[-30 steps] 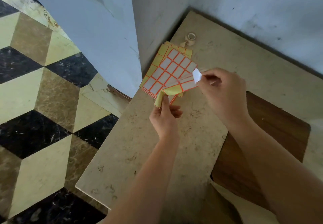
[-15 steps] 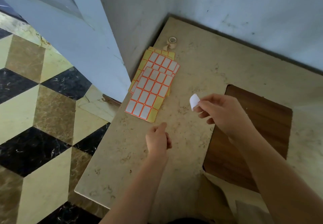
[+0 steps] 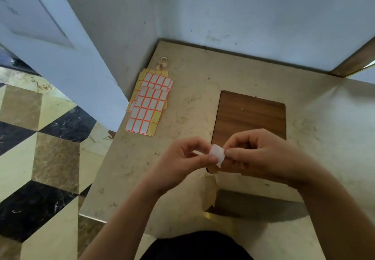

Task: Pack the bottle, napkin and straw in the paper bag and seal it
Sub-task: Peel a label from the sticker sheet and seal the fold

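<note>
Pinched between both hands, a small white sticker [image 3: 217,154] is held above the near part of the bench [image 3: 190,101]; its left edge is gripped between the thumb and forefinger of the left hand [image 3: 182,162], whose other fingers are curled loosely; its right edge is gripped by the fingertips of the right hand [image 3: 257,154], which are clenched around it; the sticker is seen bowed between the two grips, with one lower corner hanging free below the fingers. Directly beneath the hands the open top of a brown paper bag [image 3: 212,190] is seen, though what it contains cannot be told; a dark wooden inset [image 3: 250,113] is set into the bench just beyond the hands. Further off, at the left edge of the bench, a stack of orange-bordered label sheets [image 3: 149,105] is laid flat, well apart from the hands; a small roll of tape [image 3: 163,59] is placed just beyond the sheets, near the wall.
</note>
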